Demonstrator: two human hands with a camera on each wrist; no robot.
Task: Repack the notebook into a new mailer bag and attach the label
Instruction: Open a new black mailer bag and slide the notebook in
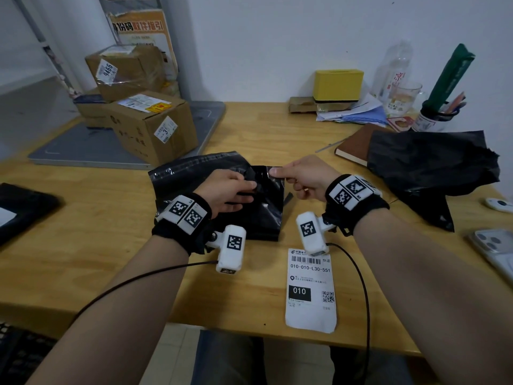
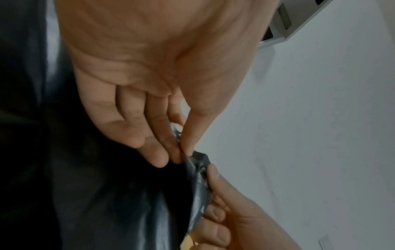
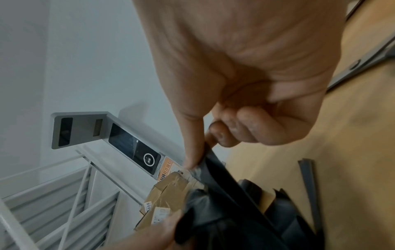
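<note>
A new black mailer bag (image 1: 258, 212) lies in the middle of the wooden table, its top edge lifted. My left hand (image 1: 233, 187) pinches that edge (image 2: 196, 162) between thumb and fingers. My right hand (image 1: 294, 176) pinches the same edge (image 3: 205, 162) from the right with thumb and forefinger, the other fingers curled. The brown notebook (image 1: 352, 145) lies at the right, partly under a torn black bag (image 1: 427, 165). The white shipping label (image 1: 311, 290) lies flat near the table's front edge.
Taped cardboard boxes (image 1: 150, 126) stand on a grey scale (image 1: 83, 148) at the back left. A yellow box (image 1: 337, 84), papers, a bottle and a pen cup (image 1: 433, 118) line the back right. A phone (image 1: 497, 248) lies at the right edge. A peeled strip (image 3: 310, 189) rests beside the bag.
</note>
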